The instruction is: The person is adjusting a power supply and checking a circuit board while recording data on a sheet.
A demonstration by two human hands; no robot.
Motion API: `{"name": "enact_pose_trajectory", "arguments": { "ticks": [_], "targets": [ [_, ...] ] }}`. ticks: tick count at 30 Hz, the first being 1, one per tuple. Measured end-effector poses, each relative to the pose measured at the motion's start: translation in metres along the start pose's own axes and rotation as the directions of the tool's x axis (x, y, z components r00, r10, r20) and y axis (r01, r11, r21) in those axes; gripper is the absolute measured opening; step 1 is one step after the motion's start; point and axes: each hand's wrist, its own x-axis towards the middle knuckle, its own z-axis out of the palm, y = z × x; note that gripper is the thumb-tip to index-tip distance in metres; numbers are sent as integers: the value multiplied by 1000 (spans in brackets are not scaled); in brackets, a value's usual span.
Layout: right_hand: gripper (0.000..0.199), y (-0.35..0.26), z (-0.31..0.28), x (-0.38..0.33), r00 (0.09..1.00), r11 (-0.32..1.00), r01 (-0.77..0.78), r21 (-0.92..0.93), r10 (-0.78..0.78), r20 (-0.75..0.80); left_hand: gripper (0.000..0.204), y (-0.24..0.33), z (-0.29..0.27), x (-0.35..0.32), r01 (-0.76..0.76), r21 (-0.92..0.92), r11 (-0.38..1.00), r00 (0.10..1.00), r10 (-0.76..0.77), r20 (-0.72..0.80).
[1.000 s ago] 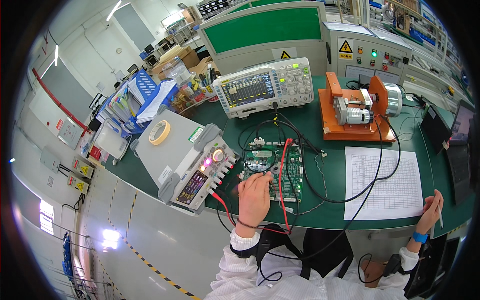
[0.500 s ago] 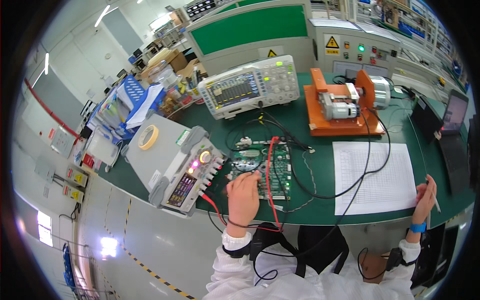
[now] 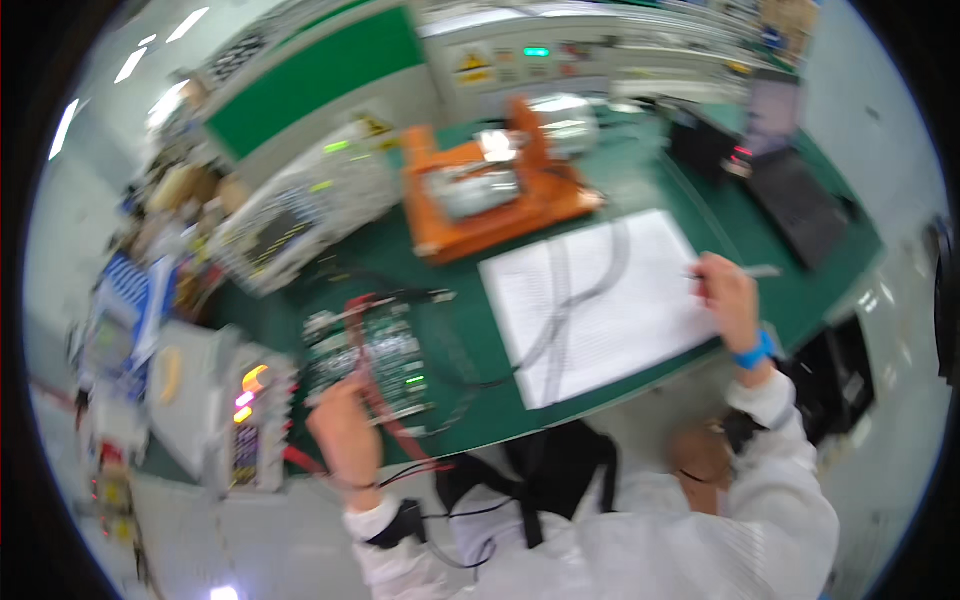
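Observation:
My left hand [image 3: 345, 430] rests at the near edge of a green circuit board [image 3: 395, 350], fingertips over its lower left part. Motion blur smears those fingers, so their grip is unclear. A red lead [image 3: 370, 385] crosses the board just beside them. On the right, my right hand [image 3: 733, 305] is closed round a thin pen [image 3: 763, 271], with its dark tip towards the paper. The hand is at the right edge of a white printed sheet [image 3: 600, 300] with a table grid. Dark cables [image 3: 560, 320] lie across the sheet.
Left of the board stands a grey power supply [image 3: 245, 420] with lit knobs. Behind are an oscilloscope [image 3: 300, 215] and an orange motor stand [image 3: 440, 235]. A laptop [image 3: 795, 205] sits at the far right of the green table [image 3: 465, 415].
The view has swung right, shifting the bench leftward and blurring it. My right hand has come from the table beside the sheet to its right edge with the pen. My left hand stays at the board.

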Motion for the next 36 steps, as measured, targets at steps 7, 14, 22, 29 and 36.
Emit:
{"name": "enact_pose_trajectory", "arguments": {
  "ticks": [7,14,22,29,36],
  "targets": [
    [16,0,-17,-1,977,913,-209,350,184,103,20,-1,5,-9,26,111,994,1000,-27,8],
    [13,5,-21,-4,981,985,-29,172,-4,193,21,5,6,-10,45,73,996,999,-46,17],
    [9,18,-6,-3,969,993,-29,112,1,246,20,6,5,-10,51,62,997,998,-52,17],
    [8,17,-3,-5,975,997,22,68,-36,221,21,5,4,-9,87,45,995,995,-89,39],
    [7,11,-3,-4,969,997,68,42,-76,235,20,9,3,-7,86,24,996,996,-87,32]
  ]
}}
